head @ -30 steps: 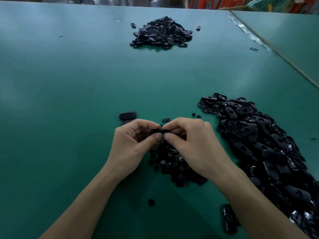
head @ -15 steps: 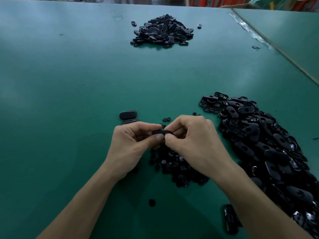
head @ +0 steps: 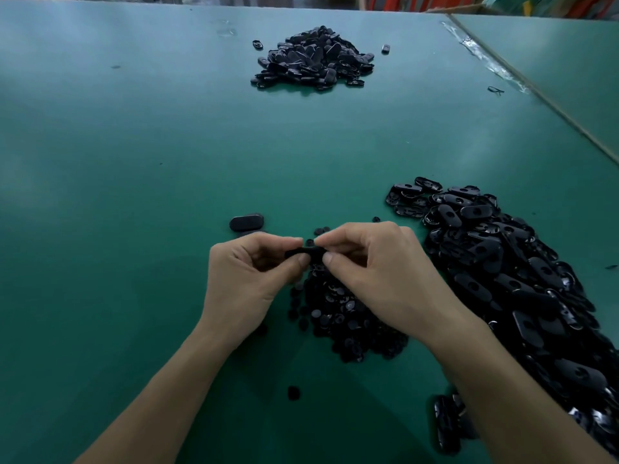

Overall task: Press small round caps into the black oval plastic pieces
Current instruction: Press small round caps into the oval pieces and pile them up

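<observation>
One black oval piece (head: 303,253) is pinched at both ends, held level above the table. My left hand (head: 249,279) grips its left end between thumb and fingers; my right hand (head: 375,272) grips its right end the same way. Under the hands lies a heap of small round caps (head: 341,316). A cap in the held piece cannot be made out. A long heap of black oval pieces (head: 509,279) runs along the right side, just right of my right hand.
A second heap of oval pieces (head: 315,60) lies at the far middle of the green table (head: 134,162). A single oval piece (head: 247,222) lies beyond my left hand. A stray cap (head: 293,393) sits between my forearms. A table seam (head: 536,92) runs at far right.
Both hands stay on the oval piece in the same place; the fingertips have shifted slightly on it. The heaps have not moved.
</observation>
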The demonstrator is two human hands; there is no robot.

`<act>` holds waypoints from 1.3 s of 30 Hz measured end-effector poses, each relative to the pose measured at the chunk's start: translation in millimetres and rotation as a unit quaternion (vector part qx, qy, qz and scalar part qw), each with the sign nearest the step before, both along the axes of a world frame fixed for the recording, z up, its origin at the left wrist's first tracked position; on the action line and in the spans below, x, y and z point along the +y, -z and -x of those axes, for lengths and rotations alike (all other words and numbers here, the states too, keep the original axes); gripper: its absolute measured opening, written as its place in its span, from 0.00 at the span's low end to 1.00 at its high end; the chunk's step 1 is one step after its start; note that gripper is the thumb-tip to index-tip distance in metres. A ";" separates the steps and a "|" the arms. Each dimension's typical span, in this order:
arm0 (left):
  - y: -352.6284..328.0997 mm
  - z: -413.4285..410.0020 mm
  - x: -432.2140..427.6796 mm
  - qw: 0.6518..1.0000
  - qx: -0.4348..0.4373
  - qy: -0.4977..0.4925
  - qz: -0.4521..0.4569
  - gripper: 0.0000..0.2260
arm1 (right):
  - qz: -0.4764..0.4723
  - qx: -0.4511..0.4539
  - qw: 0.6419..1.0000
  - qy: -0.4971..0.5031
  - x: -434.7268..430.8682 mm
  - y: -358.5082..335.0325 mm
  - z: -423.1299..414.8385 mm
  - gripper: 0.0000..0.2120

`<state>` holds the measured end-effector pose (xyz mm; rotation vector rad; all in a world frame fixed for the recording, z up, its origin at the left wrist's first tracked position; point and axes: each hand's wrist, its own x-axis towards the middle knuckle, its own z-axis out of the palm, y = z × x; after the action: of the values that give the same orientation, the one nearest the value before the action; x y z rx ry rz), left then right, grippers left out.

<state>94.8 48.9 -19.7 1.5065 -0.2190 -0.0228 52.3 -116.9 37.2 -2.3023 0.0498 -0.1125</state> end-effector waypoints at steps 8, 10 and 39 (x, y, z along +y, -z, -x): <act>2.2 -16.9 21.4 0.936 -0.162 -0.178 -0.256 0.11 | 0.314 0.110 0.929 0.161 -57.2 11.2 -18.9 0.24; 2.8 -19.4 24.1 0.925 -0.166 -0.177 -0.292 0.10 | 0.327 0.168 0.915 0.168 -66.3 15.6 -20.9 0.23; 8.8 -6.5 11.4 0.919 -0.227 -0.124 -0.299 0.03 | 0.265 0.025 0.943 0.202 -73.6 17.6 -18.0 0.17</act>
<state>101.3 60.2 -28.5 2.1324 -0.4172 0.5095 70.3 -190.5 19.5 -2.8010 0.5837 -0.3085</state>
